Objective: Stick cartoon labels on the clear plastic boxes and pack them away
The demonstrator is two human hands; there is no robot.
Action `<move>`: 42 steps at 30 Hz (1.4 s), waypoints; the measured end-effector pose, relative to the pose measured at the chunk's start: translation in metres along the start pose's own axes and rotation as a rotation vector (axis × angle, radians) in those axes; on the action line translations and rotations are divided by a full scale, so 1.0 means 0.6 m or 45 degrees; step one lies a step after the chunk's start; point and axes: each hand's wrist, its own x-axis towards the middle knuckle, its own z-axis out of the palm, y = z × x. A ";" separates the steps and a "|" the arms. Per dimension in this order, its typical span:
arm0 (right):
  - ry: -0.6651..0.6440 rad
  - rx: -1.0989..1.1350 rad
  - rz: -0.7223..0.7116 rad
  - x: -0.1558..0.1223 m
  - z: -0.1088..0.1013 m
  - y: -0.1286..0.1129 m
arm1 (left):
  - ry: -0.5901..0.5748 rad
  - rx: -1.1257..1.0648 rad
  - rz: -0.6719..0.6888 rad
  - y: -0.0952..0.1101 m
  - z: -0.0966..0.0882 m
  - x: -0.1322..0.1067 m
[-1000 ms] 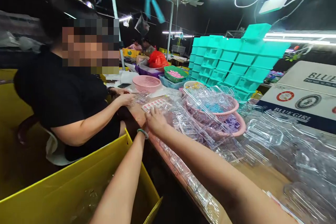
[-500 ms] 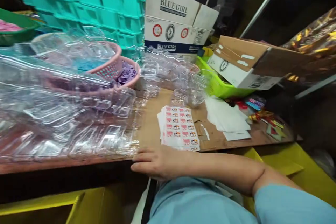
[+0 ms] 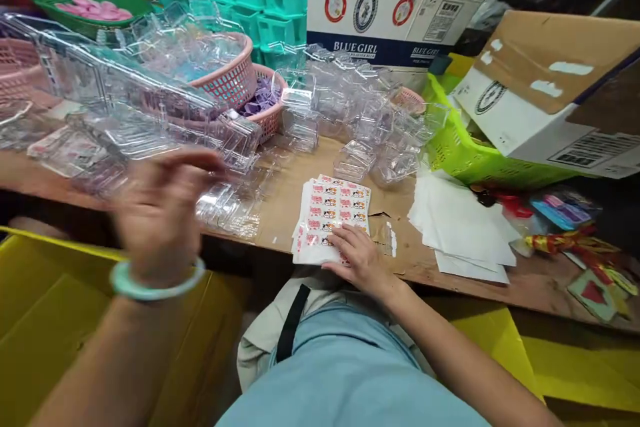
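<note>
My right hand (image 3: pixel 361 259) lies on the lower right of a stack of sticker sheets (image 3: pixel 316 212), its fingers stretched out flat. The stickers show pink lettering and a cartoon cat. My left hand (image 3: pixel 163 207), with a pale green bangle (image 3: pixel 155 287) on its wrist, is raised over the table's front edge at the left. Motion smears its fingers, and I cannot see whether anything is in them. Beyond it lie clear plastic boxes (image 3: pixel 137 130), and a row of clear plastic pieces (image 3: pixel 233 210) sits to its right.
Pink baskets (image 3: pixel 227 83) stand behind the plastic boxes. More clear boxes (image 3: pixel 360 103) are heaped mid-table before a beer carton (image 3: pixel 367 10). At right are blank white sheets (image 3: pixel 455 217) and a lime-green basket (image 3: pixel 465 153). Yellow boxes (image 3: pixel 50 320) stand below the table.
The view has shifted down and closer. My left hand has come into sight at the left. My right hand has moved from the table edge onto the sticker sheets.
</note>
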 end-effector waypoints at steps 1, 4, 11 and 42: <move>0.035 0.030 -0.009 -0.002 -0.002 0.004 | -0.185 0.069 -0.021 -0.014 0.020 -0.026; 0.141 0.128 0.005 -0.005 -0.011 0.015 | -0.661 0.183 -0.480 -0.069 0.062 -0.088; 0.282 0.083 -0.172 -0.018 -0.013 0.044 | -0.706 -0.115 -1.129 -0.112 0.112 -0.138; 0.420 1.186 0.726 0.033 -0.018 0.042 | -0.934 0.085 -0.440 -0.128 0.206 -0.118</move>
